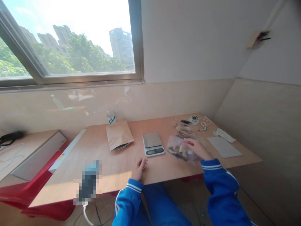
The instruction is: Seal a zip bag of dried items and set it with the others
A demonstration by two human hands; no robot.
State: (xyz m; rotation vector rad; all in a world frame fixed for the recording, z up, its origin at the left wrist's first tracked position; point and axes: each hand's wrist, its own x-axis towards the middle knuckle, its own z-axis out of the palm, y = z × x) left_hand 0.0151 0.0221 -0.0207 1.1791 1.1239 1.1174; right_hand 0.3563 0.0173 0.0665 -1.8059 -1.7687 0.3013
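Note:
My right hand (pixel 195 148) pinches the upper right part of a clear plastic bag (pixel 172 146) lying on the table. Dark and pale pieces show through the plastic, but their kind is not clear. My left hand (pixel 140 166) rests near the table's front edge, fingers loosely curled in and nothing visible in them. Just beyond it stands a white kitchen scale (pixel 152 140) with a metal top and a small display. Behind the held bag lie further clear bags (pixel 182 128) with similar pieces.
A brown paper pouch (pixel 119 135) lies left of the scale, with a bottle (pixel 111 116) behind it. On the right are a white sheet (pixel 224 147), a white round device (pixel 194 119) and a green-handled screwdriver (pixel 185 121). A blurred-out object (pixel 88 183) with a cable sits front left.

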